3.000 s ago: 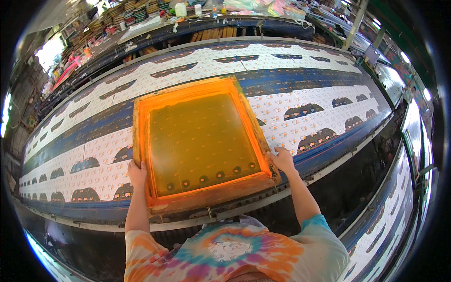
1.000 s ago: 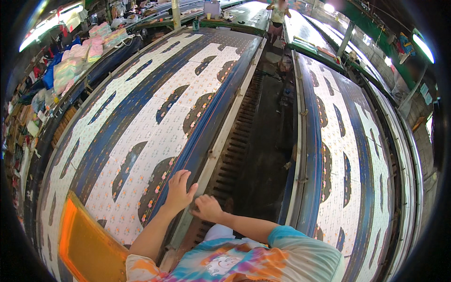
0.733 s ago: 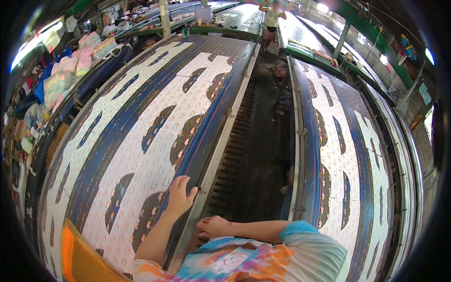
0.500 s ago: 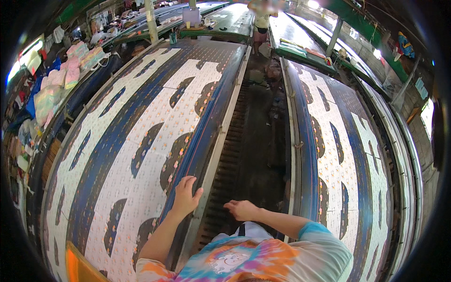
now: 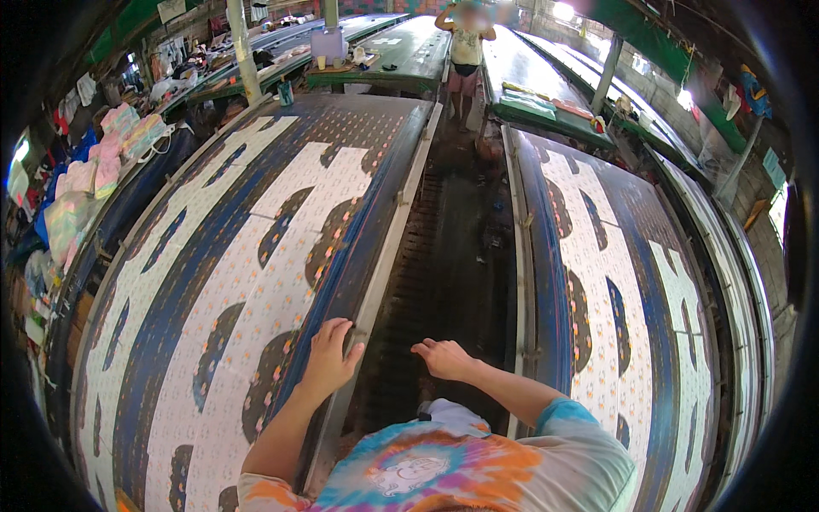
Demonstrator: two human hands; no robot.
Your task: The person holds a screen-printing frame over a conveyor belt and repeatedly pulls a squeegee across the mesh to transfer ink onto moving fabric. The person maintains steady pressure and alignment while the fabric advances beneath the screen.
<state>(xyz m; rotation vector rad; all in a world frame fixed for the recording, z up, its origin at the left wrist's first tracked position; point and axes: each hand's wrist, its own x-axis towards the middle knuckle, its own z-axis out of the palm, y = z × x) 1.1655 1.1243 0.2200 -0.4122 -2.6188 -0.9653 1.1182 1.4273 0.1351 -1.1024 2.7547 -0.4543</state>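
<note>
My left hand (image 5: 334, 357) is open, thumb apart from the fingers, at the aisle-side edge of the left printing table (image 5: 375, 282). Whether it touches that edge I cannot tell. Over the dark aisle hangs my right hand (image 5: 445, 358), its fingers curled in loosely and nothing visible in them. White printed fabric pieces (image 5: 256, 290) with curved cut-outs lie flat in long strips on the left table. Similar white fabric pieces (image 5: 593, 299) cover parts of the right printing table (image 5: 554, 256).
A narrow dark aisle (image 5: 448, 222) runs between the tables. At its far end stands another person (image 5: 466, 64), arms raised. Pastel cloth bundles (image 5: 107, 162) are heaped at the left. Further long tables (image 5: 401, 51) and a post (image 5: 243, 55) stand beyond.
The view has tilted up and shows more of the other person. An orange thing at the lower left has mostly left the view. My hands keep nearly the same poses.
</note>
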